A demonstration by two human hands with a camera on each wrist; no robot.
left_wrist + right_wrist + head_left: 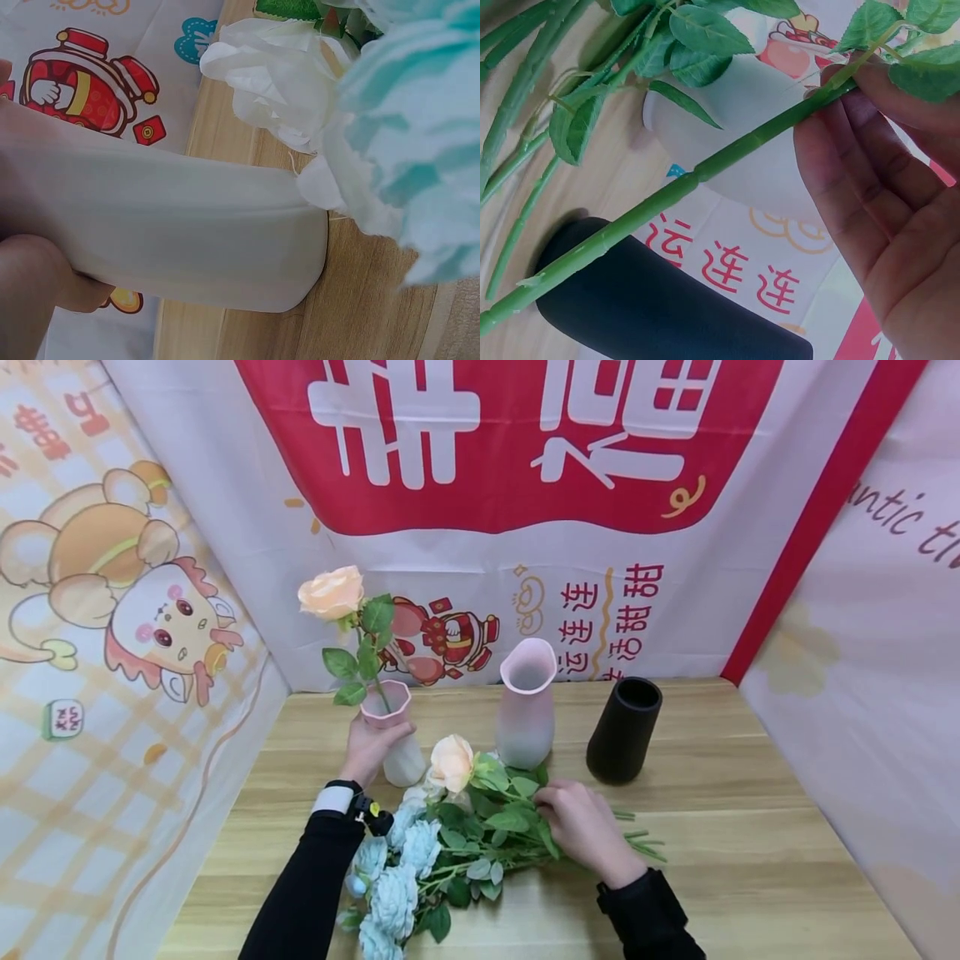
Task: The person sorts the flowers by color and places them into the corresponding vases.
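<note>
My left hand grips a pink-and-white vase near its rim, and one peach rose stands in it, leaning left. In the left wrist view the pale vase body runs across, with the thumb against its side. My right hand pinches a green rose stem between thumb and fingers, just below some leaves. Around that hand lies a pile of flowers: a peach rose, light blue flowers and leafy stems pointing right. A white flower touches the vase's base area.
A taller pink-to-white vase with a wavy rim stands behind the flowers. To its right is a black vase. Printed cloth hangs along the back and both sides of the wooden table.
</note>
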